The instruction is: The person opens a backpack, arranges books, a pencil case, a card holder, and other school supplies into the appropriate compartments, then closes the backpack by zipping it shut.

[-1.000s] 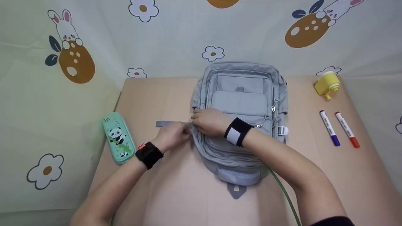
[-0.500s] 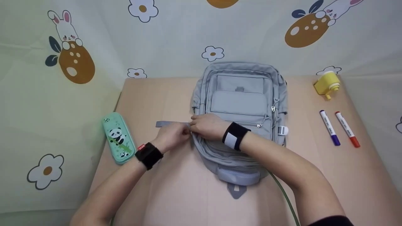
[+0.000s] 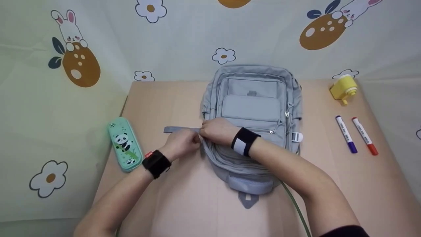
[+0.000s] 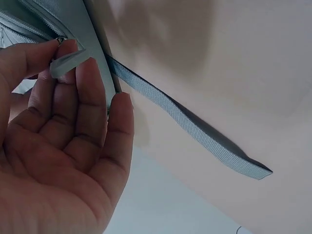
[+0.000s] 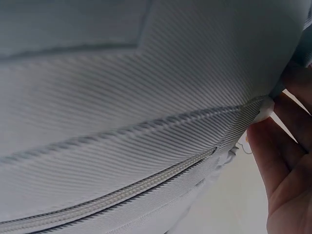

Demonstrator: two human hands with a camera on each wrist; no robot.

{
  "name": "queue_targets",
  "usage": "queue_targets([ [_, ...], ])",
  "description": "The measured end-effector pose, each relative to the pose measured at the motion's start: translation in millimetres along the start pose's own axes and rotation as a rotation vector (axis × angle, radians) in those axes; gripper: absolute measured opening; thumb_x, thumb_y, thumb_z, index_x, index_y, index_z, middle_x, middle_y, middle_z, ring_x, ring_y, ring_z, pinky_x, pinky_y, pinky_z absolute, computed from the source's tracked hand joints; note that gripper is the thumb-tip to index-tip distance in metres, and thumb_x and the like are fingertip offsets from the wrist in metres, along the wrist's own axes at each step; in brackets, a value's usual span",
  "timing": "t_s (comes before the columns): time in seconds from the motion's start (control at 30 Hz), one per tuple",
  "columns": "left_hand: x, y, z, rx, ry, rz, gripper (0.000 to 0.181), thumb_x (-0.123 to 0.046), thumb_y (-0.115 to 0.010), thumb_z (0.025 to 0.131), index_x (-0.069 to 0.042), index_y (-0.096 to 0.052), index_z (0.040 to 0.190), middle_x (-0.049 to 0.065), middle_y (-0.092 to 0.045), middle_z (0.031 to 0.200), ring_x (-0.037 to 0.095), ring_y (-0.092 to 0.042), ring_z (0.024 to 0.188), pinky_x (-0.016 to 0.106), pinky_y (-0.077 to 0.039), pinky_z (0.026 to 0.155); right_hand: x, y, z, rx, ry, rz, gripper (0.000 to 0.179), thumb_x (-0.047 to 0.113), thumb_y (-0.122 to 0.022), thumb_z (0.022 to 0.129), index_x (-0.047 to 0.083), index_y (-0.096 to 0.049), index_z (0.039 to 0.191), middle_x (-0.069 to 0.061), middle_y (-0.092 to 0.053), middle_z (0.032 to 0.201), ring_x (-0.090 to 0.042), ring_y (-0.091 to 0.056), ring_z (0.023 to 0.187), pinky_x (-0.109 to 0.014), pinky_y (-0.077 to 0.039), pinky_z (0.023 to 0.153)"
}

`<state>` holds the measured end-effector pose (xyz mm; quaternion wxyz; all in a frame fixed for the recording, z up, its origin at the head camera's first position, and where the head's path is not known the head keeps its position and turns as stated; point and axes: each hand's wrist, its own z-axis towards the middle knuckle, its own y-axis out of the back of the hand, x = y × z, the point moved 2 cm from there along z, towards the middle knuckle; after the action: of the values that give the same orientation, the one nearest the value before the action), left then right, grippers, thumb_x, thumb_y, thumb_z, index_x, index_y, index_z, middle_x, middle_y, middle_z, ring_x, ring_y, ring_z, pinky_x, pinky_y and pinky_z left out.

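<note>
Grey backpack (image 3: pixel 251 108) fabric could jam the zipper slider (image 4: pixel 60 40) — if the right hand (image 3: pixel 218 131), pinching its edge, slackens; left hand (image 3: pixel 181 143) pinches the pull tab (image 4: pixel 69 63).

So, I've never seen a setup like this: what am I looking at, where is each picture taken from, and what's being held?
There is no machine, only a person working bare-handed, with a dark wristband on each arm. The wide picture comes from a head-worn camera looking down; each close-up comes from a camera on one wrist. On the table are a grey backpack, a green panda pencil case, a yellow crank pencil sharpener, a purple-capped marker and a red-capped marker. The left hand pinches a zipper pull on the backpack, as its close-up shows; the right hand holds the backpack's edge nearby.
</note>
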<state>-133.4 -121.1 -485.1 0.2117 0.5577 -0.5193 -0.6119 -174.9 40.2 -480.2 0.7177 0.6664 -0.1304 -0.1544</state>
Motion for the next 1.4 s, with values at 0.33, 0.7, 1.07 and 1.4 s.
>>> queue_targets([
  [0.33,-7.1,-0.5,-10.2,-0.012,-0.083,0.006,0.022,-0.008,-0.066,0.081,-0.020,-0.064,0.063,-0.012,-0.047,0.060,0.009,-0.042,0.055,0.028,-0.034,0.050,-1,-2,0.0,-0.011,-0.023,0.014,0.021,0.010,-0.061,0.098,0.013,-0.066,0.078,-0.003,-0.069,0.082,-0.022,-0.066,0.079,-0.040,-0.054,0.061],
  [0.7,-16.2,-5.3,-25.3,-0.023,-0.094,0.003,0.017,-0.009,-0.068,0.082,-0.019,-0.067,0.069,-0.011,-0.050,0.063,0.009,-0.046,0.058,0.027,-0.036,0.054,0,0,0.0,-0.018,-0.022,0.002,0.020,0.009,-0.062,0.095,0.013,-0.065,0.076,-0.002,-0.067,0.082,-0.022,-0.064,0.077,-0.039,-0.052,0.059],
  [1.07,-10.3,-15.6,-37.7,-0.057,-0.038,-0.088,0.009,-0.012,-0.072,0.087,-0.015,-0.073,0.079,-0.008,-0.063,0.074,0.010,-0.054,0.066,0.032,-0.048,0.064,13,1,-22.6,-0.051,0.142,0.120,0.016,0.010,-0.063,0.096,0.014,-0.077,0.104,-0.006,-0.071,0.122,-0.030,-0.060,0.122,-0.042,-0.050,0.098],
  [1.4,-8.9,-17.5,-37.9,-0.057,-0.028,-0.123,0.010,-0.011,-0.073,0.085,-0.018,-0.073,0.077,-0.011,-0.064,0.075,0.008,-0.055,0.068,0.031,-0.048,0.064,13,-5,-22.5,-0.070,0.148,0.096,0.016,0.009,-0.060,0.097,0.014,-0.066,0.083,0.001,-0.069,0.097,-0.020,-0.064,0.094,-0.031,-0.052,0.075],
])
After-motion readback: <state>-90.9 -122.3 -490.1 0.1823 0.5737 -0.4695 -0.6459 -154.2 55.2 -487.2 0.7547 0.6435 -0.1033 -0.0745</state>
